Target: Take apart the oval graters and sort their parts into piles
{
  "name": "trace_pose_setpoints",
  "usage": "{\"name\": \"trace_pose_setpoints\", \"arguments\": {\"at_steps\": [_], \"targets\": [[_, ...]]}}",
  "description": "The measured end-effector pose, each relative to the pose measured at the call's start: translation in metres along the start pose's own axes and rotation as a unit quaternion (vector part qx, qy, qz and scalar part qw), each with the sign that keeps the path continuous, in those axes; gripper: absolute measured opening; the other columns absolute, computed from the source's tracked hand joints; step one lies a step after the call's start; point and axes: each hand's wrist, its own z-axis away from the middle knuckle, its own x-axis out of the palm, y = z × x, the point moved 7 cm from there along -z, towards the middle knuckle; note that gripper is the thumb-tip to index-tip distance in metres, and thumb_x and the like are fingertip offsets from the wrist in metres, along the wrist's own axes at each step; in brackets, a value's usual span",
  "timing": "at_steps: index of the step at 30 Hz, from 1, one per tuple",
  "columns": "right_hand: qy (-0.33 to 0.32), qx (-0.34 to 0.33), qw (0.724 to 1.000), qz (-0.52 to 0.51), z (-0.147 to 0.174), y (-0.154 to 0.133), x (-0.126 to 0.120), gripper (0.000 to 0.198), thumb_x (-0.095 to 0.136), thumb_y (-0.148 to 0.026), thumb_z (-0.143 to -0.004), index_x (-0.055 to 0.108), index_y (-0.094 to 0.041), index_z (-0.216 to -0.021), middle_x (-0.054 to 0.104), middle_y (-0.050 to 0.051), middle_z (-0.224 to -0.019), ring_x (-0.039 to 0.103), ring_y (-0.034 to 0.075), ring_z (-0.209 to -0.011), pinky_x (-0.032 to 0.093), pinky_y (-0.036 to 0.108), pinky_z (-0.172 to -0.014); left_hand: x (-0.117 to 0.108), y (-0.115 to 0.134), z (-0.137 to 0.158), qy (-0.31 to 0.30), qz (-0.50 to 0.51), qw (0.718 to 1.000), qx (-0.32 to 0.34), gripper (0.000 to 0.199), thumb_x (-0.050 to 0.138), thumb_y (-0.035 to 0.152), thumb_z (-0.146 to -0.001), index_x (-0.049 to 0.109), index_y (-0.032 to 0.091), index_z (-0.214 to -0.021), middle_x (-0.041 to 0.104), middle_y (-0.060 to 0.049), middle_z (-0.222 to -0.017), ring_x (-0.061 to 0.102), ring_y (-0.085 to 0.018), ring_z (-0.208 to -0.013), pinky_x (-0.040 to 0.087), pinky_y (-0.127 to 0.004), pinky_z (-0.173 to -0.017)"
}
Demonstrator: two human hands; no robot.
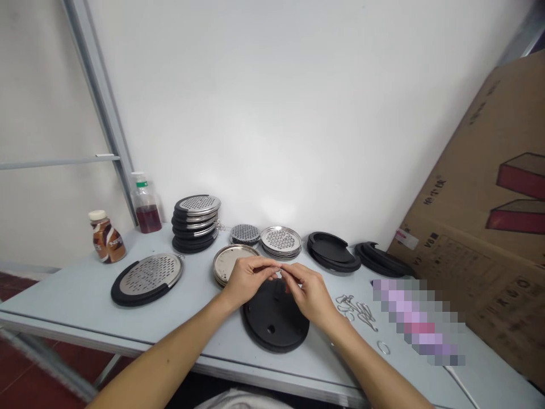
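Observation:
My left hand [249, 279] and my right hand [310, 292] meet fingertip to fingertip, both pinched closed. Whatever small thing lies between them is mostly hidden; a thin bit may show, but I cannot make out its kind. Just below them a round black disc [283, 329] with holes lies on the table. Behind my left hand is a stack of round metal plates [233, 260]. To the right of my right forearm lie several thin metal hooks or clips [361, 309] in a loose pile, with a metal ring [384, 347] nearer the front.
A round metal grater with a black rim [149, 278] lies at left, before a stack of similar ones [196, 224]. Perforated discs [281, 241] and black rims [332, 251] line the wall. Bottles [107, 238] stand far left; a large carton [477, 216] leans at right.

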Motion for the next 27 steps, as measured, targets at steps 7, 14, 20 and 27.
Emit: {"name": "trace_pose_setpoints", "arguments": {"at_steps": [7,14,20,27], "targets": [[0.071,-0.059,0.994,0.055,0.004,-0.009,-0.003,0.028,0.046,-0.022,-0.096,0.067,-0.022,-0.114,0.072,0.009,-0.094,0.068,0.020,-0.081,0.054,0.032,-0.074,-0.001,-0.011,0.003,0.040,0.014,0.998,-0.046,0.019,0.075,0.028,-0.076,0.074,0.017,-0.092,0.076,-0.004,-0.080,0.073,-0.019,-0.076,0.062,-0.029,-0.072],[0.069,-0.100,0.983,0.137,0.008,-0.012,0.002,0.033,0.038,-0.019,-0.098,0.061,-0.018,-0.122,0.070,0.012,-0.092,0.067,0.021,-0.079,0.054,0.032,-0.070,-0.003,-0.012,0.001,0.042,0.003,0.998,-0.039,0.020,0.076,0.029,-0.075,0.077,0.017,-0.091,0.077,-0.004,-0.081,0.073,-0.020,-0.073,0.062,-0.030,-0.071],[0.079,-0.094,0.981,0.151,0.009,-0.010,0.005,0.033,0.037,-0.017,-0.097,0.064,-0.014,-0.117,0.068,0.013,-0.085,0.065,0.021,-0.073,0.052,0.031,-0.066,0.000,-0.006,0.004,0.031,-0.028,0.999,0.000,0.016,0.073,0.026,-0.079,0.077,0.018,-0.092,0.076,-0.004,-0.078,0.072,-0.018,-0.070,0.061,-0.028,-0.068],[0.062,0.098,0.988,-0.100,-0.010,0.022,0.002,0.030,0.053,-0.037,-0.091,0.071,-0.017,-0.103,0.073,0.009,-0.084,0.068,0.021,-0.073,0.056,0.034,-0.069,0.008,0.004,0.005,0.008,-0.091,0.995,0.045,0.013,0.066,0.021,-0.083,0.076,0.019,-0.092,0.076,-0.004,-0.083,0.072,-0.018,-0.075,0.059,-0.028,-0.073]]}}
